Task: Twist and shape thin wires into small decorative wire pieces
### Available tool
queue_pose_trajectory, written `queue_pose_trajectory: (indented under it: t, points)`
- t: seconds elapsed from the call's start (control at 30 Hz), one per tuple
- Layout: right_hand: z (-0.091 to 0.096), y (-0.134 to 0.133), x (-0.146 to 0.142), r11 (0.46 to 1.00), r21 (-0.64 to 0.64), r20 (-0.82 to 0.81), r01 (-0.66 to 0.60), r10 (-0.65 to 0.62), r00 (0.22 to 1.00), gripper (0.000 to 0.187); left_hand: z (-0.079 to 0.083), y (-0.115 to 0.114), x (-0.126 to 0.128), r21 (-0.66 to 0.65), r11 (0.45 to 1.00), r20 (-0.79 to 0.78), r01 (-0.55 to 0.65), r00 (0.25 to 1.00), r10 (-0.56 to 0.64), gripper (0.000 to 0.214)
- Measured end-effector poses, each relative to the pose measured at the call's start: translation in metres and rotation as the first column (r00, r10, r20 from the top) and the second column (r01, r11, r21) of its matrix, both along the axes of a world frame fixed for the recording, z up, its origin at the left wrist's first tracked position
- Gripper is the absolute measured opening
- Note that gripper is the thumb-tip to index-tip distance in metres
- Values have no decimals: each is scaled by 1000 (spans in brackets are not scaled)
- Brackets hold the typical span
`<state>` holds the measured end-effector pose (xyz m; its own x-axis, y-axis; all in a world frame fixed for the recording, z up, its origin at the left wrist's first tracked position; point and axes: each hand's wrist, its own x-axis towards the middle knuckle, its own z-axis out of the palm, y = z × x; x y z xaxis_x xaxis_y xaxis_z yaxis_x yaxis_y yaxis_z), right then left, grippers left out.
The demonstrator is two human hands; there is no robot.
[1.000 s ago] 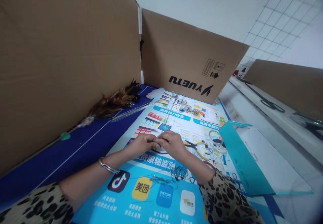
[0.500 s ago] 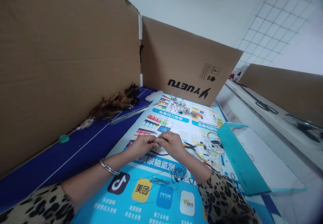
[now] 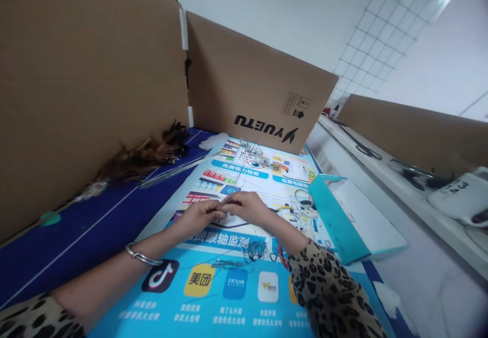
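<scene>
My left hand (image 3: pixel 202 215) and my right hand (image 3: pixel 246 208) meet fingertip to fingertip over the printed poster sheet (image 3: pixel 160 323). Both are closed in a pinch. A thin wire (image 3: pixel 238 178) appears to rise from between them; the part inside the fingers is hidden. Nearer to me lie a tangled coil of wire (image 3: pixel 254 250) and a bunch of straight wire pieces (image 3: pixel 229 264). Yellow-handled pliers (image 3: pixel 285 209) rest just beyond my right hand, partly covered by it. A red-handled tool (image 3: pixel 282 256) shows beside my right forearm.
Cardboard panels (image 3: pixel 259 73) wall off the left and back. Brown feathers (image 3: pixel 141 157) lie along the left panel. Small metal pieces (image 3: pixel 263 159) sit at the far end. To the right are a turquoise open folder (image 3: pixel 337 221) and a white ledge with scissors (image 3: pixel 364 147).
The view has turned to the right, so everything sits farther left in the picture. Both hands stay pinched together over about the same spot on the poster.
</scene>
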<state>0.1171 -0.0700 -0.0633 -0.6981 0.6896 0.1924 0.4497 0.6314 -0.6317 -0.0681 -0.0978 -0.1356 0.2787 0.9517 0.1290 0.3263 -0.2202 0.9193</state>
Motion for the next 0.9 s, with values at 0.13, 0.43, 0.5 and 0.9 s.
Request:
queue_pose_trajectory:
  t: [0.13, 0.43, 0.5, 0.9]
  points:
    - [39, 13, 40, 998, 63, 231, 23, -37, 972, 21, -3, 1, -2, 19, 1000, -7, 20, 1000, -20, 22]
    - [44, -33, 117, 992, 87, 741, 95, -128, 659, 19, -1, -4, -2, 27, 999, -98, 20, 995, -17, 29]
    - [34, -57, 123, 983, 114, 788, 143, -177, 590, 21, -1, -4, -3, 25, 1000, -105, 7, 994, -4, 29]
    - [-3, -102, 130, 882, 318, 704, 349, -466, 536, 48, -4, -3, -5, 82, 996, -100, -17, 995, 26, 28]
